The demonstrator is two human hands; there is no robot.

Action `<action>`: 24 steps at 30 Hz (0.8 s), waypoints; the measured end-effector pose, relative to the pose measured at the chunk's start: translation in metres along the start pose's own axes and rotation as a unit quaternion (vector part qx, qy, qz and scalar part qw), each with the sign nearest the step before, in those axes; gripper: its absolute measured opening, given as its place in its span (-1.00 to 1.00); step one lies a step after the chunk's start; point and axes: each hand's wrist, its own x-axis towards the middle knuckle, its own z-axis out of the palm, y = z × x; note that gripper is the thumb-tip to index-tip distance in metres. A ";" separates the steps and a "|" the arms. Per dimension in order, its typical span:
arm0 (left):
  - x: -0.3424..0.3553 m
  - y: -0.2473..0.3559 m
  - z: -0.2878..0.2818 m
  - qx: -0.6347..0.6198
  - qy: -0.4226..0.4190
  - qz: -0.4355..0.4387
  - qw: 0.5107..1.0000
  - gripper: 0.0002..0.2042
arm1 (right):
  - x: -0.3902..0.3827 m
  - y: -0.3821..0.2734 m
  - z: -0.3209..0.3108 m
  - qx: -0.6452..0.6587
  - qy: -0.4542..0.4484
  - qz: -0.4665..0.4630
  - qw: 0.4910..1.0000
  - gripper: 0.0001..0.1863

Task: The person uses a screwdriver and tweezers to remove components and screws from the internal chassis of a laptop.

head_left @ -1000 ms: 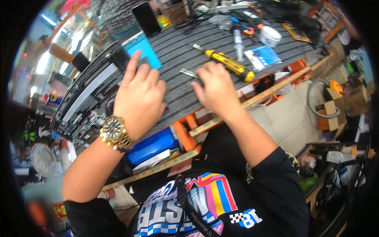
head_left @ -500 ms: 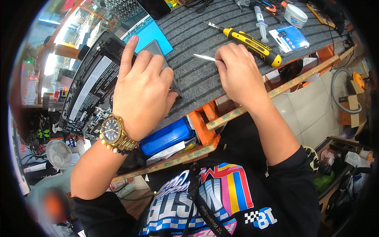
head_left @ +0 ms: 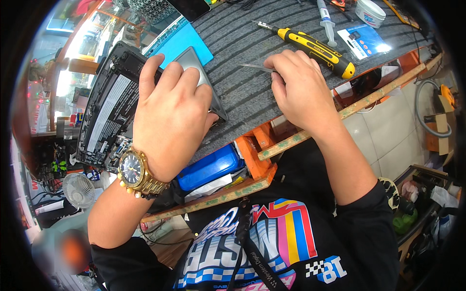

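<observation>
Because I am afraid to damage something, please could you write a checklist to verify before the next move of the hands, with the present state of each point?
1. Slim metal tool held in the right hand: ok, its tip sticks out over the ribbed grey mat.
2. Left hand securely holding something: cannot tell, its fingertips are mostly hidden, close to the grey panel.
3. Yellow and black screwdriver put down: ok, it lies on the mat, close to the right hand's fingers.
4. Left wrist free of metal: not ok, a gold watch is on it.
5. Syringe clear of both hands: ok, it lies beyond the screwdriver.
</observation>
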 end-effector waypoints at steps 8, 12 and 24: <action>0.003 -0.005 -0.002 -0.001 -0.017 0.007 1.000 -0.66 | 0.000 -0.001 -0.002 -0.003 -0.005 0.003 1.000 -0.82; 0.004 -0.008 0.000 -0.005 -0.014 0.013 1.000 -0.67 | 0.000 -0.001 -0.001 -0.006 -0.006 -0.001 1.000 -0.84; 0.004 -0.008 0.001 -0.010 -0.012 0.015 1.000 -0.69 | -0.001 -0.001 -0.001 -0.003 -0.002 -0.012 1.000 -0.87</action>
